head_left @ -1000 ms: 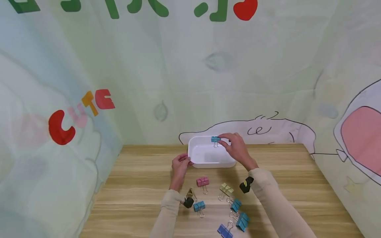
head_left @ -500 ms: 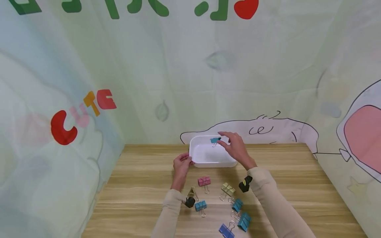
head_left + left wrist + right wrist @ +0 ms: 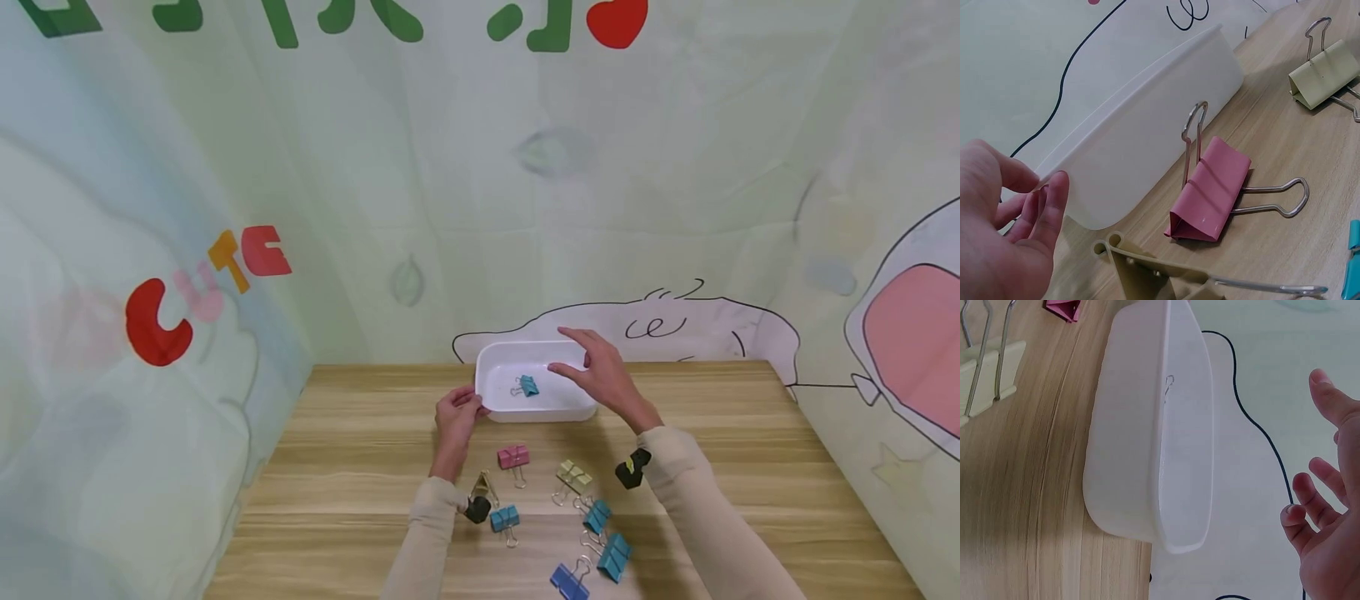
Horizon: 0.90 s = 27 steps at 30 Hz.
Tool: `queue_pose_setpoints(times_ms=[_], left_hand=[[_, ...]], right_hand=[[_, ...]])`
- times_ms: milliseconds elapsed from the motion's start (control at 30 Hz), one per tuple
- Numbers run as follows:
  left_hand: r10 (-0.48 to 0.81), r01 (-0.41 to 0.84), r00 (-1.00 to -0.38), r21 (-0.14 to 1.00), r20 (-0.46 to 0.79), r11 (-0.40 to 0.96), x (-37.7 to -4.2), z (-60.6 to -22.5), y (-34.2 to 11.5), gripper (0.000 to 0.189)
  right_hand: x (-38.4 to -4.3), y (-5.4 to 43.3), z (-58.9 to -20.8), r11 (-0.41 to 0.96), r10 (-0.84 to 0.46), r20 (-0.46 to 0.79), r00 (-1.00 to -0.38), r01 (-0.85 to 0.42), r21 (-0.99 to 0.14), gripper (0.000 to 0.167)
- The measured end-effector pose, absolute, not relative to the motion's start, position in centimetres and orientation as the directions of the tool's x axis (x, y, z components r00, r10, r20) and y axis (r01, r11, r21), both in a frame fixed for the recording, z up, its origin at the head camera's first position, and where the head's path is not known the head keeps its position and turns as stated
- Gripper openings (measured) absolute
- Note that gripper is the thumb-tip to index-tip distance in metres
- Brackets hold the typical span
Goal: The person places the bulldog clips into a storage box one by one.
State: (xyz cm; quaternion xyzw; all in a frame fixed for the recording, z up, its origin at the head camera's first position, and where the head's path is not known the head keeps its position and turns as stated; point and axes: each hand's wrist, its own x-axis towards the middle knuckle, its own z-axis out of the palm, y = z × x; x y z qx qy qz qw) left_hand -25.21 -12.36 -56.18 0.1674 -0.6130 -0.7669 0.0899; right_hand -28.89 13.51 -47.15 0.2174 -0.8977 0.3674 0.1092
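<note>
A white plastic tray [image 3: 491, 404] stands at the back of the wooden table, and one teal binder clip [image 3: 529, 386] lies inside it. My left hand [image 3: 456, 417] pinches the tray's left front corner between thumb and fingers, as the left wrist view shows closely. Over the tray's right side hovers my right hand [image 3: 603, 375], thumb and forefinger spread apart with nothing between them. In the right wrist view that hand [image 3: 1332, 506] is off to the side of the tray, its fingers loosely bent. Only a wire handle [image 3: 1169, 384] of the clip shows there above the rim.
In front of the tray lie a pink binder clip [image 3: 513, 457], a pale yellow one [image 3: 574, 477], a gold one [image 3: 483, 487] by the left wrist, several teal ones [image 3: 615, 557] and a blue one [image 3: 570, 582]. A printed cloth [image 3: 480, 250] hangs behind the table.
The right hand has let go of the teal binder clip, which dropped into the tray. Its fingers have spread and it has shifted slightly right. The left hand stays at the tray corner.
</note>
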Motion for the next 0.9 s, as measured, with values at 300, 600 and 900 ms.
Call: queue_pose_setpoints(times_ms=[300, 600, 900], left_hand=[[-0.347, -0.052, -0.928, 0.968, -0.138, -0.247, -25.3, -56.2, -12.2, 0.030], [-0.343, -0.060, -0.929, 0.972, -0.138, -0.228, -25.1, -56.0, -12.2, 0.032], [-0.335, -0.063, -0.932, 0.972, -0.139, -0.227, -25.0, -55.9, -12.3, 0.032]], right_hand=[[-28.1, 15.0, -47.6, 0.637, -0.319, 0.334, -0.887, -0.462, -0.618, 0.072], [-26.7, 16.1, -48.1, 0.656, -0.340, 0.326, -0.882, -0.471, -0.590, 0.072], [-24.4, 16.5, -49.0, 0.642, -0.367, 0.356, -0.860, -0.511, -0.572, 0.070]])
